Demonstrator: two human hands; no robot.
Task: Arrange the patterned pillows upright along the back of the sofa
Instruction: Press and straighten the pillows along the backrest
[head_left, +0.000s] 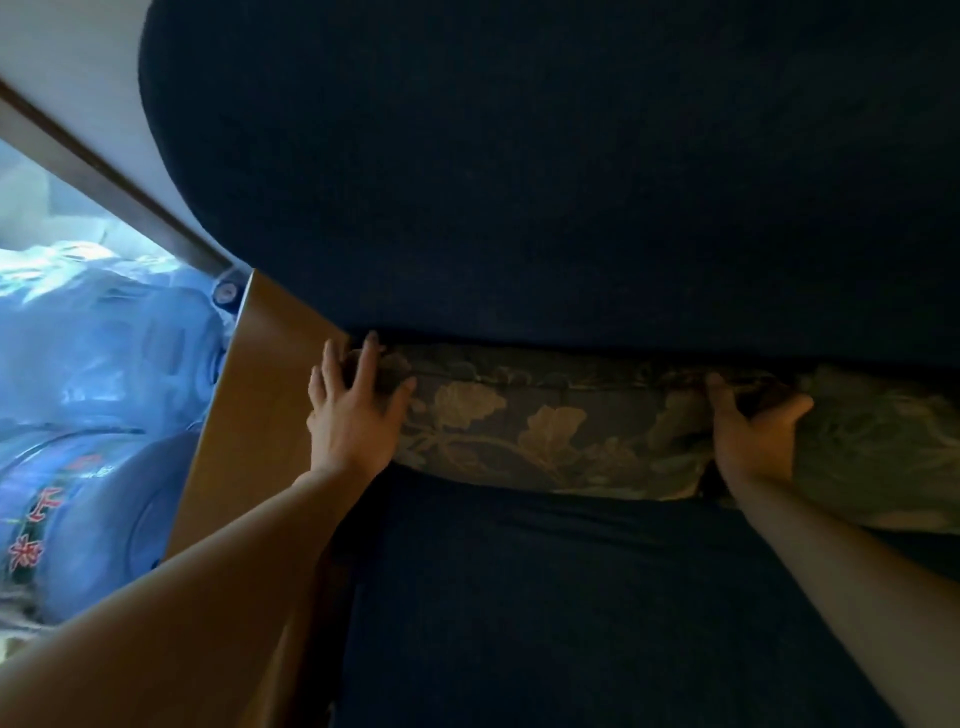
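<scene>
A dark pillow with a tan floral pattern (545, 426) stands against the dark blue sofa back (519, 182), resting on the blue seat (545, 597). My left hand (353, 415) grips its left end, fingers spread over the corner. My right hand (753, 431) grips its right end, thumb on the near side. A second, paler green patterned pillow (878, 447) leans beside it on the right, partly cut off by the frame edge.
A brown wooden sofa arm (260, 395) borders the seat on the left. Beyond it lie large blue water jugs (93, 415) with red lettering, below a white wall and a brown frame strip (104, 171).
</scene>
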